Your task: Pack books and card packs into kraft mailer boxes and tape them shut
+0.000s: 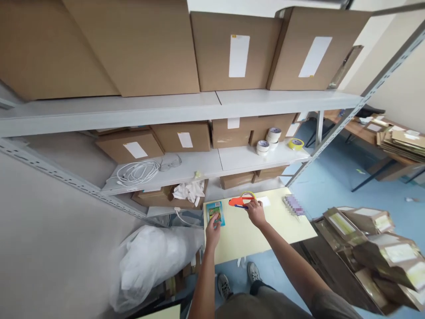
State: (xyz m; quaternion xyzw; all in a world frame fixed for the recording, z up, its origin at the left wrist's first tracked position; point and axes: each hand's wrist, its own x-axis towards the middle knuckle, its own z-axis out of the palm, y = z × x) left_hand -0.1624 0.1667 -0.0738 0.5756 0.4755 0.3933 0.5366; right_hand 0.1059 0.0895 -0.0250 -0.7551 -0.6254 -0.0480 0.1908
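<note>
My left hand (213, 230) is over the lower edge of a small blue booklet or pack (219, 207) with a colourful picture and a barcode. Its fingers are slightly bent and apart; whether they touch the booklet is hard to tell. Closed fingers of my right hand (256, 213) hold an orange tape dispenser (237, 201) with red and blue parts, pointing left above the table. A yellowish tape ring (248, 194) shows just behind it, perhaps part of it. Below both hands is a pale yellow tabletop (242, 241).
A blurred purple item (294, 205) and a white paper (264, 201) lie on the table. Ahead stands a metal shelf (186, 106) with cardboard boxes, tape rolls (263, 148) and a coiled white cable (139, 173). Packed cartons (375, 248) are piled right; a white plastic bag (156, 257) is left.
</note>
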